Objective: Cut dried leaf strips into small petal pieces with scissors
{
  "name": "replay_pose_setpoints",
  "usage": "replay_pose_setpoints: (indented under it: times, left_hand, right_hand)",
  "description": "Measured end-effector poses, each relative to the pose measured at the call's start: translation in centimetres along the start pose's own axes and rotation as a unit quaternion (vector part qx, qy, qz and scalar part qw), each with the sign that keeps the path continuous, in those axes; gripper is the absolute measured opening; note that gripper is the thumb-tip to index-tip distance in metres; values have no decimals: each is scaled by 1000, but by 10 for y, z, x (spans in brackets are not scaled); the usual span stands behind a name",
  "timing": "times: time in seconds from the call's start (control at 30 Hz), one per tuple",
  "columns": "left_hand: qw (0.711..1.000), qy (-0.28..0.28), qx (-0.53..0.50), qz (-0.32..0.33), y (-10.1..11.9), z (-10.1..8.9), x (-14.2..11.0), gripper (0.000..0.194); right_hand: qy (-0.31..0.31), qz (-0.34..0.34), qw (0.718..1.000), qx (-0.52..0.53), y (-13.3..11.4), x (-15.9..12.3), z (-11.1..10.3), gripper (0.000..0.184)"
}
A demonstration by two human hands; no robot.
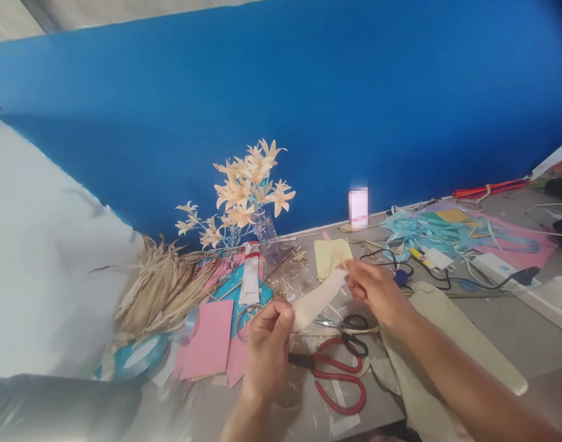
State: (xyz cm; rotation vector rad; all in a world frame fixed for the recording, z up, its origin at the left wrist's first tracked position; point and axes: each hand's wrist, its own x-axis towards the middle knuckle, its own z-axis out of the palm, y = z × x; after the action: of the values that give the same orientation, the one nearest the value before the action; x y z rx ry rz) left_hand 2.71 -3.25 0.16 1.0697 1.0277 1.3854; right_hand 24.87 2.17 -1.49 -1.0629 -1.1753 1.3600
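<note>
A pale cream strip [318,302], perhaps dried husk, is stretched between my two hands above the table. My left hand [272,334] pinches its lower left end between thumb and fingers. At the upper right end, the fingertips of my right hand [375,290] are closed on it. Beneath the strip lie red-handled scissors [343,374], close to my left hand. A smaller pair of black-handled scissors [354,322] rests just behind them. Beyond my right hand's fingertips is a yellow paper sheet [324,259].
Cream artificial flowers [244,190] stand in a clear bottle [266,236] near the blue wall. Dried husks [156,294], a blue ribbon roll [140,358] and pink paper [210,339] lie left. Light-blue strips [416,230], cables and a white power strip [515,285] spread right.
</note>
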Motion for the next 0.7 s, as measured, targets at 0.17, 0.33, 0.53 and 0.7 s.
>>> replay_pose_setpoints:
  times: [0.17, 0.33, 0.53, 0.7]
  left_hand:
    - [998, 55, -42, -15, -13, 14, -4, 34]
    - [997, 43, 32, -50, -24, 16, -5, 39]
    - [998, 11, 43, -32, -24, 13, -8, 37]
    - [998, 30, 45, 27, -17, 15, -12, 37]
  right_hand:
    - [-72, 71, 995, -12, 22, -25, 31, 46]
    - [-145, -13, 983, -110, 8, -37, 59, 53]
    - [-123, -12, 989, -88, 13, -32, 69, 64]
    - [-123, 77, 989, -17, 14, -38, 72, 68]
